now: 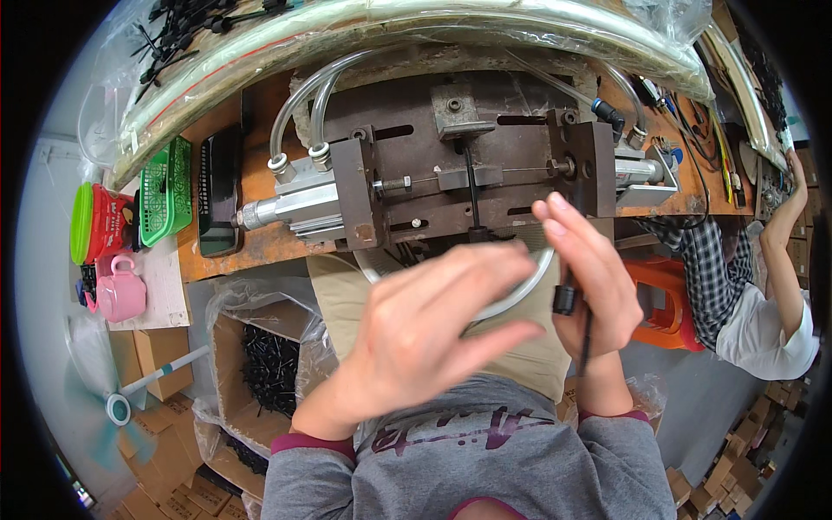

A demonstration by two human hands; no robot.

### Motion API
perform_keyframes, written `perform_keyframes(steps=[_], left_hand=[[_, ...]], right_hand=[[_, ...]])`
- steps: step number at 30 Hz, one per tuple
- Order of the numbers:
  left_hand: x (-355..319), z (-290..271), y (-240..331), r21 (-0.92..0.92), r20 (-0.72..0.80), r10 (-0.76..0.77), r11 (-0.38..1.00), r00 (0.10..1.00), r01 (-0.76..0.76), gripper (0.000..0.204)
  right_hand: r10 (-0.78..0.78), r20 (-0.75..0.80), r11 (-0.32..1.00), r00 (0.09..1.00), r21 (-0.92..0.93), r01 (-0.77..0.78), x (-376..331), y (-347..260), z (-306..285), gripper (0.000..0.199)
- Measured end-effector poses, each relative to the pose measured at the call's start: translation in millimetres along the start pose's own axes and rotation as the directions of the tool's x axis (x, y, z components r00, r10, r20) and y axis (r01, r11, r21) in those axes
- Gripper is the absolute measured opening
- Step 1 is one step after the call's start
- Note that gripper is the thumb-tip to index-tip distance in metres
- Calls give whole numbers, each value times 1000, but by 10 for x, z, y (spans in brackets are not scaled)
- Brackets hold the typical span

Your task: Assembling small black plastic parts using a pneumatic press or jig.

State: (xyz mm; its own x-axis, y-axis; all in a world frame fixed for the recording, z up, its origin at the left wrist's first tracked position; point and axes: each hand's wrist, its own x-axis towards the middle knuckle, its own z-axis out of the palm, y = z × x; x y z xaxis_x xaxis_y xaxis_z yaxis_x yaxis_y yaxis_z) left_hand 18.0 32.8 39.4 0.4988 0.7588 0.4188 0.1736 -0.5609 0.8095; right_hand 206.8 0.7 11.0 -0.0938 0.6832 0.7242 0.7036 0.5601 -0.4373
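My right hand (598,299) has a thin black rod with a thick collar (565,300) held against its palm, fingers pointing up. To its left, my left hand (425,325) is smeared by motion, its fingers stretched out and thumb apart, with nothing seen in it. Beyond both hands is a brown metal fixture (416,113) with a cylinder (299,208) on its left and another cylinder (643,172) on its right. A similar black rod (473,186) sits across the middle of the fixture. Partly hidden behind my left hand is a round white-rimmed basket (520,295) on my lap.
A lined carton of black parts (270,368) stands at lower left, near a fan (118,409). A green basket (165,191), black tray (220,191) and pink mug (121,289) are at left. Clear hoses (299,104) arch behind. Another person (767,321) sits at right by an orange stool (663,303).
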Motion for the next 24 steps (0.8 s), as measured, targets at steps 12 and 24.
perform_keyframes(steps=[12,24], left_hand=[[-61,76,-161,540,-48,62,842,997,-26,32],[61,19,-152,620,71,26,782,997,-65,32]], right_hand=[[413,35,794,910,476,-379,-87,-79,-44,24],[455,-31,869,890,233,-437,198,-278,-178,34]])
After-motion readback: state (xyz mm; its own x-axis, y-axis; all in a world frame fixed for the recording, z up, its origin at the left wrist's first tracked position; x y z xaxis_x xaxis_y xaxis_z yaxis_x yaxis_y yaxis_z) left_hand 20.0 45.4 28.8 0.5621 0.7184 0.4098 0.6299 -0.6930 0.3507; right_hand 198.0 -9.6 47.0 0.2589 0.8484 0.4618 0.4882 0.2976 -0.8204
